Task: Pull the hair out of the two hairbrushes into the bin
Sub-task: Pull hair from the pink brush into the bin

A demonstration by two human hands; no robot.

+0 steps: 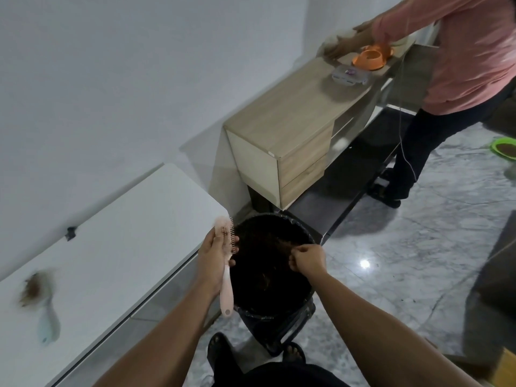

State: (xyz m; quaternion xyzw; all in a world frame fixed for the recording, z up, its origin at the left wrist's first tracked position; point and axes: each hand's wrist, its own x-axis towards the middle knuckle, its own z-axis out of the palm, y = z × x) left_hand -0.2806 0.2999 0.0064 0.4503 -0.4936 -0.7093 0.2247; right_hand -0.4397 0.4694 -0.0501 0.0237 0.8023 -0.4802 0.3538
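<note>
Left hand (pixel 212 254) grips the pink hairbrush (pixel 226 270) around its head and upper handle, bristles turned right, toward the bin (pixel 303 300). The brush hangs at the bin's left rim, handle pointing down and near. Right hand (pixel 307 258) is over the bin mouth, fingers pinched on a tuft of brown hair (pixel 282 243) stretching left toward the bristles. The hands are apart, joined only by that strand.

Second hairbrush (pixel 46 311), pale blue, lies on the white table (pixel 125 233) to the left, well apart from the bin, a thick wad of hair on its head; blurred, detail unclear.

Step in hand, as I judge it: stripping the pink brush.
- Draw the tuft along the bristle direction, not across, so the hair slides off rather than snaps.
- Keep the brush head above the liner so loose strands fall inside.
- Let go only over the middle of the bin; hair clings to fingers.
- Little hair seems left on the pink bristles; a check is worthwhile.
</note>
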